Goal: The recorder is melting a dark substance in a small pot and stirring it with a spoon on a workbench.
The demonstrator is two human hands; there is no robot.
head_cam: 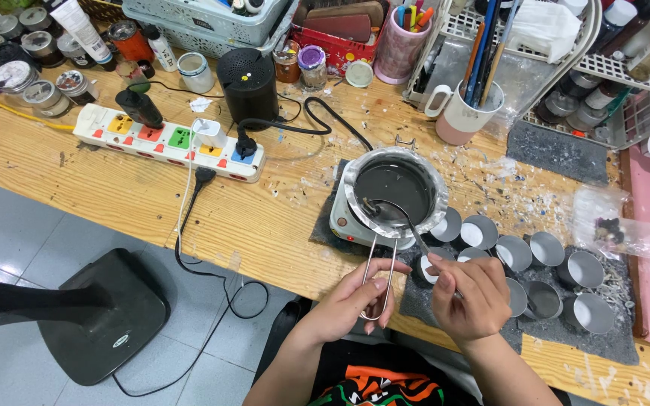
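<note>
Two hands at near desk (212,218) edge. Left hand (355,297) fingers curled, thumb pinching the looped wire handle (380,278) of the one metal melting pot (396,188). Right hand (469,295) just beside it, fingers closed pinching one spoon (404,218) stem; spoon bowl reaches ahead of the hand and rests in the dark liquid inside the pot. Pot lined with foil at the rim, sits on one small white hot plate (347,222), on a dark mat, just ahead of both hands. Right of and partly under the right hand: small round metal tins (547,248) with white filling, about eleven visible, clustered in rows, some hidden by the hand so count not exact. Further right, one clear plastic bag (626,229) with dark bits. Ahead-left of the left hand: one white power strip (167,143) with coloured sockets, three plugs in it, black and white cables trailing off the desk. Beyond that, one black cylinder speaker (248,84). Ahead of the right hand, far: one pink-and-white mug (464,113) holding brushes, one pink pen cup (400,45), white wire rack (611,68). Far left: cluster of small lidded jars (31,75), number unclear. Floor to the left: one black fan base (107,316).
</note>
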